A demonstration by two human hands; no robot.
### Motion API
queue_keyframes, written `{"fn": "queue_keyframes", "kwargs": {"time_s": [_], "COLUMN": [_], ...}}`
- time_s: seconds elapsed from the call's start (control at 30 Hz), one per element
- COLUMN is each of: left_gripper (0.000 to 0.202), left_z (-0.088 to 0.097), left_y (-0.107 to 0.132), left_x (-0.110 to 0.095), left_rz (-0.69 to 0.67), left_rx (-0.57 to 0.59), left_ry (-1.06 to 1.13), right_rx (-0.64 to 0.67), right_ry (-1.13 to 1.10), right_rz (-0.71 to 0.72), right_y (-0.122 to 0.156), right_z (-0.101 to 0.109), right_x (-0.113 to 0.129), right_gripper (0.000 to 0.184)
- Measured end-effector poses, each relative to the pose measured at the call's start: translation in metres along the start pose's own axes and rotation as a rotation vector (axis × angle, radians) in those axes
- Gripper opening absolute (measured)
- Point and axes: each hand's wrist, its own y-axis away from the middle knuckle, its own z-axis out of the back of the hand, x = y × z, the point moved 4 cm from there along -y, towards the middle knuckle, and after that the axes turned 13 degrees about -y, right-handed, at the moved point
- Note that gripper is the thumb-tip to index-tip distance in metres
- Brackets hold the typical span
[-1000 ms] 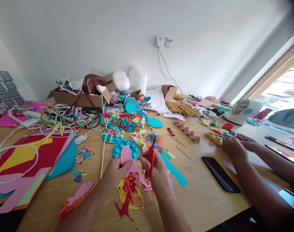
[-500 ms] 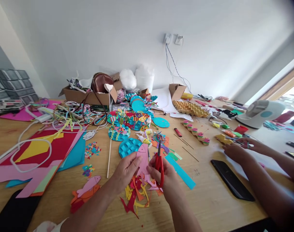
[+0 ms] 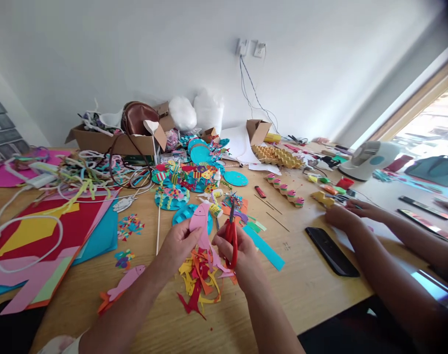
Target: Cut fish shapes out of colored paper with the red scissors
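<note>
left hand [image 3: 180, 246] with a thumb-and-finger grip on a pink paper fish [image 3: 199, 218], held up over the tabletop [image 3: 275, 300], right hand [image 3: 243, 251] gripping red-handled scissors [image 3: 231, 239] just beside it, messy heap of paper scraps [image 3: 199, 282] toward the near edge, blue egg-carton piece [image 3: 182, 213] on the far-edge side

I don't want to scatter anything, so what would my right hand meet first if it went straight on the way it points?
Leading with the red scissors, your right hand would probably meet the pile of small colourful pieces first; its height is unclear, so it might pass over them.
</note>
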Motion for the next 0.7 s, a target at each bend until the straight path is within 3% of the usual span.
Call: {"fn": "queue_keyframes", "kwargs": {"time_s": [0.13,0.37,0.57,0.7], "left_gripper": [0.022,0.026,0.016,0.019], "left_z": [-0.002,0.0,0.001,0.01], "left_y": [0.001,0.003,-0.004,-0.006], "left_x": [0.0,-0.007,-0.012,-0.011], "left_rz": [-0.002,-0.02,-0.01,-0.005], "left_rx": [0.077,0.195,0.139,0.081], "left_ry": [0.005,0.037,0.021,0.027], "right_rx": [0.028,-0.037,-0.016,0.114], "right_ry": [0.011,0.0,0.087,0.235], "right_rz": [-0.024,0.023,0.05,0.038], "right_y": [-0.001,-0.004,-0.001,0.012], "right_z": [-0.009,-0.011,-0.011,-0.006], "right_x": [0.003,0.009,0.013,0.014], "right_gripper": [0.021,0.018,0.022,0.032]}}
